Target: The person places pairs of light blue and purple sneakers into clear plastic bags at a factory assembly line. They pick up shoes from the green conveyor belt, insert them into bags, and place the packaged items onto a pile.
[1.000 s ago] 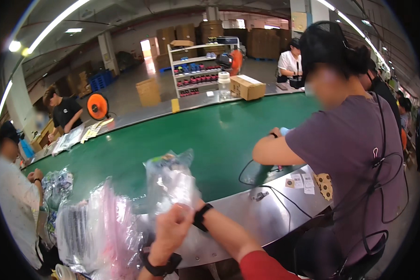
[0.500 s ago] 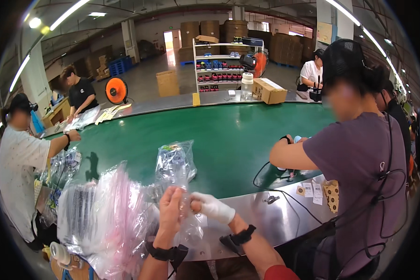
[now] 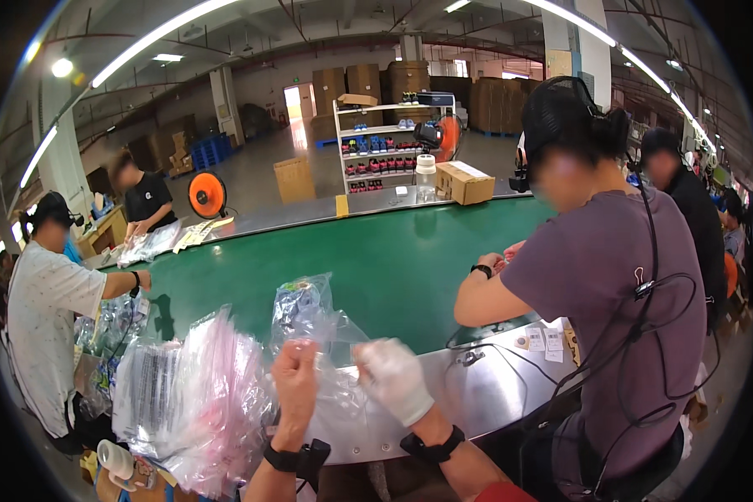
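Observation:
A clear plastic bag (image 3: 340,335) lies at the near edge of the green belt. Inside its far end sits a bluish item with some green on it, too blurred by the film to name. My bare left hand (image 3: 295,372) is closed on the bag's near left edge. On the other side my right hand (image 3: 395,381), in a white glove, grips the near right edge and is smeared a little by motion. Loose film stretches between the two hands. Just left of my left hand lies a big pile of clear and pinkish plastic bags (image 3: 201,393).
The green conveyor belt (image 3: 376,259) runs across, with a steel ledge (image 3: 468,402) on my side. A co-worker (image 3: 619,259) stands close at right, near white tags (image 3: 545,341) and black cables. Another co-worker (image 3: 54,293) stands at left. A cardboard box (image 3: 464,182) sits on the far ledge.
My hands, close together before, have moved apart and spread the bag's near end between them. The view has shifted slightly, and the co-worker at right has changed posture.

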{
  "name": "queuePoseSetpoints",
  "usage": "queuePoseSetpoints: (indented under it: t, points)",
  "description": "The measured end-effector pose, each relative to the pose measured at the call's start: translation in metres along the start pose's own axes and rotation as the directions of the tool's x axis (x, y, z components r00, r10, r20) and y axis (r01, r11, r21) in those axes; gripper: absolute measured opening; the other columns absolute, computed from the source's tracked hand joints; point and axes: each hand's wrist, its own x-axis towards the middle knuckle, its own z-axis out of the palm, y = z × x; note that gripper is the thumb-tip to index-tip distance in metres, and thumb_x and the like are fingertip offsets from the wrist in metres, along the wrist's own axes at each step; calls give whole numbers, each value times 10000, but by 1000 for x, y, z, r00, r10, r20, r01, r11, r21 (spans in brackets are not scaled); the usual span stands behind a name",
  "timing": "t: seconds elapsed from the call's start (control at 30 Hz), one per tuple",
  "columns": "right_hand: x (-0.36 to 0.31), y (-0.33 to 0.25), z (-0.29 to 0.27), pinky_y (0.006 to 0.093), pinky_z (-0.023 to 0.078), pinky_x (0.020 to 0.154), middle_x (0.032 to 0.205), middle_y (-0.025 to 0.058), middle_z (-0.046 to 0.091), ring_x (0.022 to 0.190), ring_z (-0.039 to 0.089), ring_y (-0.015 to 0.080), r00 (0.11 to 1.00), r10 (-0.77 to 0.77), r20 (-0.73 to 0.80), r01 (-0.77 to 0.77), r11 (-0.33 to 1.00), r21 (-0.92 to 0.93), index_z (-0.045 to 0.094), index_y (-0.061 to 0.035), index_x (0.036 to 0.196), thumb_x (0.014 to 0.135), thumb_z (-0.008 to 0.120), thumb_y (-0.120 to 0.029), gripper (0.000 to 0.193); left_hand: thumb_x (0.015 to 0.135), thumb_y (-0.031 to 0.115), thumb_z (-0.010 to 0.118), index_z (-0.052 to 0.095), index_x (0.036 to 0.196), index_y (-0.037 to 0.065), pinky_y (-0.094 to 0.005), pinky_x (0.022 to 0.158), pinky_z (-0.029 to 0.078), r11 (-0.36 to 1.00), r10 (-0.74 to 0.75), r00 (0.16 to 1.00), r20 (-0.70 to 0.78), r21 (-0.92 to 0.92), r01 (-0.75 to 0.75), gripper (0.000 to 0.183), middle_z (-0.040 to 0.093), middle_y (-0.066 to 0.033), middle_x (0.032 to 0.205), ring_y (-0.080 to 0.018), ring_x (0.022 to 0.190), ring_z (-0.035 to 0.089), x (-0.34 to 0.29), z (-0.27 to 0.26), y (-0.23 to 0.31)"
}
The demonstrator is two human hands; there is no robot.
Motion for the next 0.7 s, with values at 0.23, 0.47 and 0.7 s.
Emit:
queuePoseSetpoints:
  t: [0.23, 0.47, 0.7]
  points:
    - [-71, 57, 44, 408, 487, 708, 849, 104, 632, 777, 610, 268, 811, 167, 560, -205, 979, 5, 631, -56, 974, 778, 579, -213, 256, 869, 136, 581, 627, 928, 69, -378, 544, 477, 824, -166, 463, 871, 380, -420, 101, 589, -179, 691, -346, 609, 609, -99, 43, 18]
    - [-53, 73, 102, 416, 500, 713, 863, 116, 648, 786, 628, 282, 769, 136, 625, -181, 983, 8, 654, -53, 957, 820, 539, -259, 273, 842, 130, 644, 622, 835, 33, -312, 470, 422, 831, 7, 810, 587, 446, -331, 100, 563, -126, 590, -175, 467, 511, -75, 4, -7]
    - [-34, 22, 83, 426, 499, 775, 897, 177, 647, 860, 630, 326, 532, 351, 771, -250, 934, -254, 678, -49, 903, 849, 510, -308, 313, 806, 106, 684, 593, 745, 37, -301, 391, 311, 815, 190, 963, 191, 516, -263, 130, 463, -87, 457, -137, 366, 417, -43, 1, -22]
